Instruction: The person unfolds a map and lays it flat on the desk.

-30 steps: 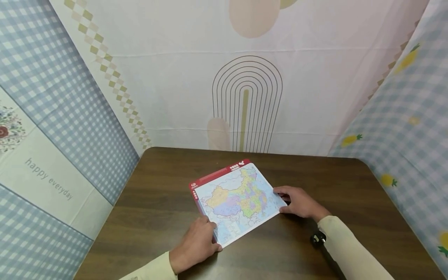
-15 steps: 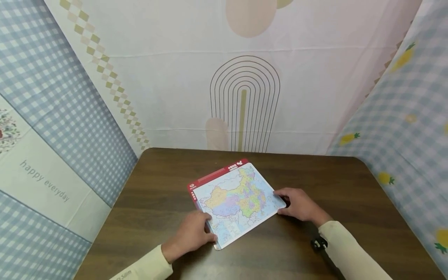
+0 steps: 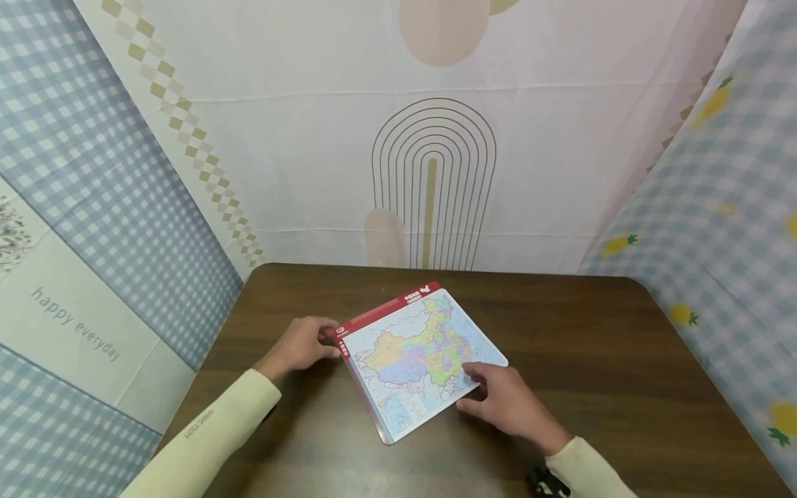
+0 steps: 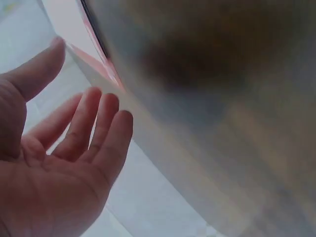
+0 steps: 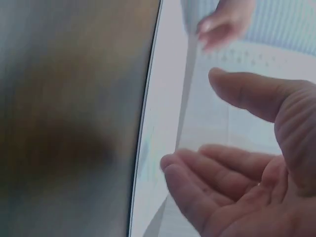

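A flat map board (image 3: 405, 360) with a red top border and a coloured map lies turned at an angle on the brown table (image 3: 598, 346). At its upper left corner is my left hand (image 3: 301, 344), thumb and fingers apart beside the red edge. The left wrist view has the left hand (image 4: 74, 153) with loosely bent fingers and nothing in them, close to the board's edge (image 4: 91, 39). My right hand (image 3: 507, 398) is at the board's lower right edge, thumb and forefinger parted. Its fingers (image 5: 212, 173) look relaxed beside the board in the right wrist view.
A pale cloth (image 3: 299, 159) with line arches hangs behind the table. Blue checked cloths hang at the left (image 3: 124, 159) and right (image 3: 716, 207), close to the table's sides. A black strap device (image 3: 548, 482) is on the right wrist.
My left hand has let go of the board's lower left edge and moved up to its upper left corner. The right hand has slid from the right corner down along the lower edge.
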Demonstrator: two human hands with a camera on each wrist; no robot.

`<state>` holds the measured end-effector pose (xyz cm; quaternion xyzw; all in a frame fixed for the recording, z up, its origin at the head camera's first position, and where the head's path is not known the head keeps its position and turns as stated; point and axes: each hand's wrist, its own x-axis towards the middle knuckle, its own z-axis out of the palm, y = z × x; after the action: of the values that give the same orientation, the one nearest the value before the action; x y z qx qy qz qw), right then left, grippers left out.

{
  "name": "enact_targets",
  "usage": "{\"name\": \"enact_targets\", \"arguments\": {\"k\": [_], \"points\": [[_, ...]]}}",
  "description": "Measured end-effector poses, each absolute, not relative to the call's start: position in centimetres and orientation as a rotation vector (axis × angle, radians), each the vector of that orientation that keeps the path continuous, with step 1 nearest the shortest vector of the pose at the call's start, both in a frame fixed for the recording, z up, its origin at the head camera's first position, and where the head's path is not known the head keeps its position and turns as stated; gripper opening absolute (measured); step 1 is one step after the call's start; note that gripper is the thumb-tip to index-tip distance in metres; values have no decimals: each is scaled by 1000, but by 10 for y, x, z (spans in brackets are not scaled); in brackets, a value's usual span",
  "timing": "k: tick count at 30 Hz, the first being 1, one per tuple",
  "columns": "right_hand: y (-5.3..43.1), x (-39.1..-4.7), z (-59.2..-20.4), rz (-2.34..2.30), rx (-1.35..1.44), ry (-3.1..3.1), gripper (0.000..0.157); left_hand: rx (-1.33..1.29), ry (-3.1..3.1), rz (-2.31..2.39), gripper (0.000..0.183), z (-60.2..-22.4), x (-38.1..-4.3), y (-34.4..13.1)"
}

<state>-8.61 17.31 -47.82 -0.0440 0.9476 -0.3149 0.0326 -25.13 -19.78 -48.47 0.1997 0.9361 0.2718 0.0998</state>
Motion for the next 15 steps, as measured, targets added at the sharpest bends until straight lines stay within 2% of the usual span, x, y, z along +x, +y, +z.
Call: {"name": "enact_targets", "arguments": {"k": [6, 15], "points": [[137, -59, -481, -1004, -125, 2881, 64, 612, 2721, 634, 54, -486, -275, -199], [98, -40, -489, -1063, -79, 2891, 67, 659, 2681, 576, 53, -488, -288, -192]]}}
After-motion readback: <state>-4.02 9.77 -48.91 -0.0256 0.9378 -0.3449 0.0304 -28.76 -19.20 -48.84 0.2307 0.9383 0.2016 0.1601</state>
